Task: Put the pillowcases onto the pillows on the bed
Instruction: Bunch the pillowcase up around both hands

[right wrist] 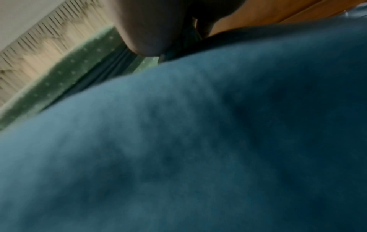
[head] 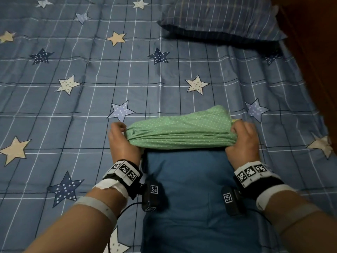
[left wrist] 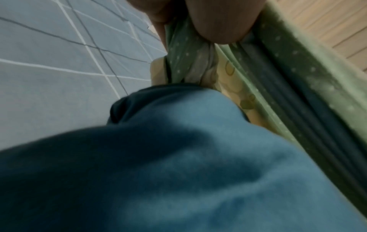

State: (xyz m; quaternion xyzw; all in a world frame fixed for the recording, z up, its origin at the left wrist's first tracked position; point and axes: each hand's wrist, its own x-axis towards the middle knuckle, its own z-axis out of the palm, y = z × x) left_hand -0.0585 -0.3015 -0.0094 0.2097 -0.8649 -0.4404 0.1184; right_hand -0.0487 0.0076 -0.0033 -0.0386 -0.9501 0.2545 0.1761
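A plain blue pillow (head: pixel 189 194) lies lengthwise on the bed in front of me. Its far end is covered by a green pillowcase with white dots (head: pixel 182 128), bunched into folds. My left hand (head: pixel 120 136) grips the bunched left side of the pillowcase, and my right hand (head: pixel 242 136) grips the right side. In the left wrist view my thumb pinches the green pillowcase (left wrist: pixel 288 70) above the blue pillow (left wrist: pixel 178 157); a yellowish patterned inner side shows. In the right wrist view the blue pillow (right wrist: pixel 198 141) fills the frame under the green pillowcase (right wrist: pixel 65 75).
The bed sheet (head: pixel 91 88) is blue-grey plaid with stars. A second pillow in a dark plaid case (head: pixel 224 17) lies at the far right. A brown wooden headboard or furniture side (head: pixel 317 52) runs along the right edge.
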